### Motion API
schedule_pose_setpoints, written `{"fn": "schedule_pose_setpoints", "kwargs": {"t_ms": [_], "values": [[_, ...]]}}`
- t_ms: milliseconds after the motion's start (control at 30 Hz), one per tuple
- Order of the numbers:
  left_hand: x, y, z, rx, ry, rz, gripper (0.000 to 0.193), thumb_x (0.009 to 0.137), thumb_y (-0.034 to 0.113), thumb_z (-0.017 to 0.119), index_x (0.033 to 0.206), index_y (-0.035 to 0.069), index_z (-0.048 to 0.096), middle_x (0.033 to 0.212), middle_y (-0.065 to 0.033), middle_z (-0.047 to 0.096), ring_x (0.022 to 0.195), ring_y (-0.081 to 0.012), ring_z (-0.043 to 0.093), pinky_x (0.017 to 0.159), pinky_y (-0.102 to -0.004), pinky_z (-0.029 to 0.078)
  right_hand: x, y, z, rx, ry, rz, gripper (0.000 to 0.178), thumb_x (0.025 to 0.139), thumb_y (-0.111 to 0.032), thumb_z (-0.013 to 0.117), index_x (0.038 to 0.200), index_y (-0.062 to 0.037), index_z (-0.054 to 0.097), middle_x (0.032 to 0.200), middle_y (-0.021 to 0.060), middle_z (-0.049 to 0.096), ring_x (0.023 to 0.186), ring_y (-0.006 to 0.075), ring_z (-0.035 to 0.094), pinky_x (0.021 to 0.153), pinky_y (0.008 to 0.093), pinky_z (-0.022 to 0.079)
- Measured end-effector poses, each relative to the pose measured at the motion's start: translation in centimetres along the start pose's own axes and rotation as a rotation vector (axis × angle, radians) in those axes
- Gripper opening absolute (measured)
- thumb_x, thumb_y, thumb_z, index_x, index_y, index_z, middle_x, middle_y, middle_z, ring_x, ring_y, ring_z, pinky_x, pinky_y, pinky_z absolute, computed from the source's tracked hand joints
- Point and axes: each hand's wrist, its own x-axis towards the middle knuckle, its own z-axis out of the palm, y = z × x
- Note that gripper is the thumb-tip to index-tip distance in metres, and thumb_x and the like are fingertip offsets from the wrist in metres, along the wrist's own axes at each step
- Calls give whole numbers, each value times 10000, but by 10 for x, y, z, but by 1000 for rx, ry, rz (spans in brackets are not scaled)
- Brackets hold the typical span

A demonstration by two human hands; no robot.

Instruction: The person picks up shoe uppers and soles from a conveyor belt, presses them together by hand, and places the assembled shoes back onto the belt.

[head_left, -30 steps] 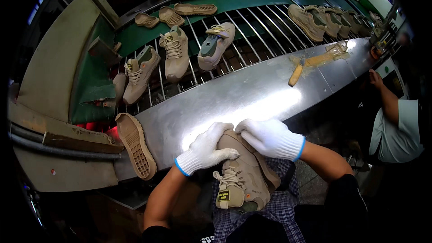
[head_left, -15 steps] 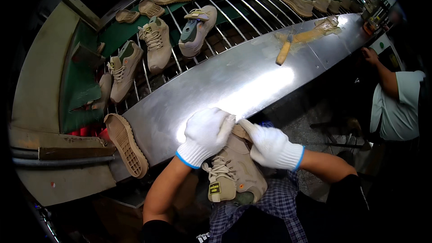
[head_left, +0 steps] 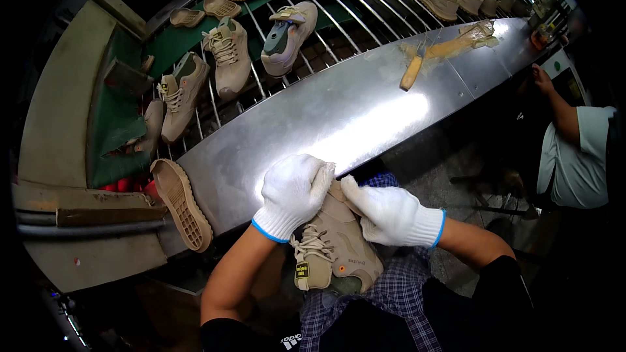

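A beige sneaker upper (head_left: 352, 241) with cream laces (head_left: 313, 245) and a green lining lies against my checked apron (head_left: 404, 287), its toe end away from me. I wear white knitted gloves with blue cuffs. My left hand (head_left: 293, 192) is closed around the toe's left side, fingers bunched at the tip. From the other side my right hand (head_left: 392, 214) grips the toe, thumb pressed near a tan strip (head_left: 336, 191) along its edge. Whether that strip is the sole cannot be made out. Both gloves hide much of the toe.
A loose tan sole (head_left: 180, 205) rests at the left end of the metal table (head_left: 280, 124). A yellow-handled tool (head_left: 411, 73) lies near dried glue (head_left: 450, 50). Beyond runs a bar rack (head_left: 345, 16) with several sneakers (head_left: 231, 58). A co-worker's arm (head_left: 562, 107) is at right.
My hands and the shoe have shifted slightly left, and the gap between the fingertips at the toe looks a bit wider. The view has also moved slightly.
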Motion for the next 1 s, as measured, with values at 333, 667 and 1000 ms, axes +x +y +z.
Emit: {"fn": "schedule_pose_setpoints", "kwargs": {"t_ms": [333,667,1000], "values": [[-43,-33,25,-1214,404,-959,474,1056,374,697,1257,-56,704,1164,-157,732,1071,-213,690,985,-346,556,8,-5,-29,85,-66,-71,756,969,-204,711,1626,-24,382,1361,258,653,1131,380,728,917,445,634],[-34,6,-15,-1078,275,-671,454,1011,255,746,1348,-16,605,1185,-100,668,1084,-163,636,989,-315,539,43,-49,-15,92,50,23,1093,914,-539,822,1697,-3,281,1538,328,524,1263,487,676,1063,479,588],[-30,34,-37,-1072,316,-591,477,1004,134,662,1457,28,557,1266,-107,637,1177,-197,628,1076,-351,514,51,-54,-49,166,30,-87,1052,895,-561,833,1668,-41,344,1513,304,581,1294,426,688,1041,445,606]]}}
